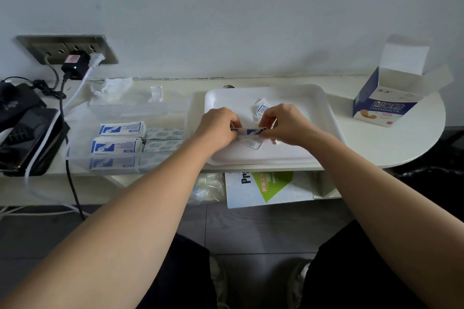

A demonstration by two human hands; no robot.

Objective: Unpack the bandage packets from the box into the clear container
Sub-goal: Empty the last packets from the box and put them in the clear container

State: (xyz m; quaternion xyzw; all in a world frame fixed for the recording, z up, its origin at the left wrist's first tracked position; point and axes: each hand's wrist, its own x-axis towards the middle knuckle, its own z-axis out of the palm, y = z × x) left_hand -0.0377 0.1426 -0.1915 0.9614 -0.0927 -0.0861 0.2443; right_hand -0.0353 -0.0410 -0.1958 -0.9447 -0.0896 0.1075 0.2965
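Packet (248, 131) pinched over tray (313, 100)
I see left hand (217, 124), right hand (285, 124) curled on its ends (blue-white wrapper).

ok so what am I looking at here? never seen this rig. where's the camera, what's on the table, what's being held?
There is no robot here: a person works with bare hands. The one picture comes from a camera worn on the head, looking forward and down, so both forearms reach in from the bottom.

The left hand and right hand both pinch one blue-and-white bandage packet above a white tray. The tray also holds a few small paper pieces.

To the left, a clear container already holds stacks of packets. The opened box stands at the right end of the table. A wall socket with plugs is at far left.
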